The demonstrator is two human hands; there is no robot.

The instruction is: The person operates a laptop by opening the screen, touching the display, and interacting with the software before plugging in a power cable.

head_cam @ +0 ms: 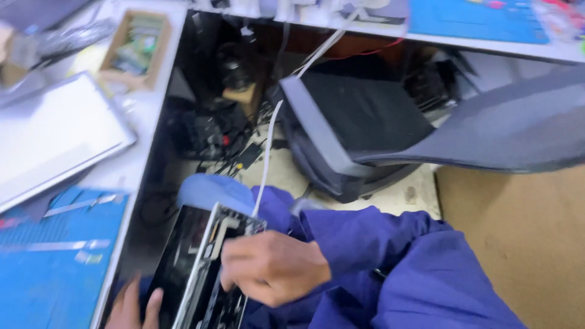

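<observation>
I hold the opened laptop (pixel 201 268) on edge in my lap, below the white desk (pixel 143 116). My right hand (pixel 274 268) is closed on its exposed inner edge; my left hand (pixel 137 307) braces the dark panel from beneath, fingers spread. I judge a steady two-sided grip best, clear of the white cable (pixel 268 158) and office chair (pixel 365 128).

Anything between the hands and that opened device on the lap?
Nothing visible. The right hand already rests on the opened device, fingers at its exposed edge, and the left hand touches its lower left corner. A white cable runs down to the device's top edge, beside the right hand rather than between them.
</observation>
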